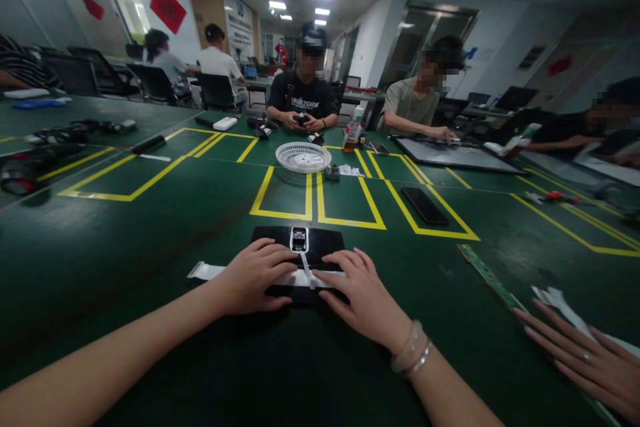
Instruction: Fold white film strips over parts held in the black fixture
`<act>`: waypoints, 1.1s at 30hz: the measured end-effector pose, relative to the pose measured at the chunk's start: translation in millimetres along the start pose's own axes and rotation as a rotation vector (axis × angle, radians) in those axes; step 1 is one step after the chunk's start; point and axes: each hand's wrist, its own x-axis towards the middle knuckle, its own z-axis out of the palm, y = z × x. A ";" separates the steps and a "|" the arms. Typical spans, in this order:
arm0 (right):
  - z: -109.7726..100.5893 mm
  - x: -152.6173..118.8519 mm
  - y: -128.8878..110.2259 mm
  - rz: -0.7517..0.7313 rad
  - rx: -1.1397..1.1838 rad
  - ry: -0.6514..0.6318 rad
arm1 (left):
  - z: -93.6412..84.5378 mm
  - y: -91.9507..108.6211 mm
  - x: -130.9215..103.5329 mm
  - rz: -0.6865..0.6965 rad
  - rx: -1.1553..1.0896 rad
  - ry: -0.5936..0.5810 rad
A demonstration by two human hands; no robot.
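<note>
A dark, flat panel (327,240) lies on the table in front of me, with a white-framed square part (299,240) set near its far edge. Across the panel runs a white flat ribbon cable (210,271), its left end sticking out past the panel. A narrow white strip (307,270) reaches from the square part over the cable. On the left side of the panel rests my left hand (257,277), fingers stretched over the cable. My right hand (363,290) lies opposite, fingers spread, its fingertips touching the cable and panel. Both hands cover parts of the panel.
Beyond the panel are a white plastic basket (303,159), a black phone (425,205) and a bottle (351,137). Another person's hand (585,353) is beside a long green circuit board (487,277) at right. Several people sit around; yellow tape (350,221) marks the green table.
</note>
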 end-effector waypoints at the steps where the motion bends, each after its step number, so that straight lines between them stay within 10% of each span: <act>1: 0.9 -0.1 -0.5 -0.003 -0.010 0.000 | 0.1 0.2 0.5 -0.021 -0.002 -0.015; 20: 1.8 0.8 14.3 0.066 -0.011 0.207 | -8.0 -12.3 5.3 -0.102 -0.106 -0.037; 33: 4.6 0.0 18.0 0.062 -0.010 0.223 | -42.1 -120.2 -49.4 -0.603 0.209 0.033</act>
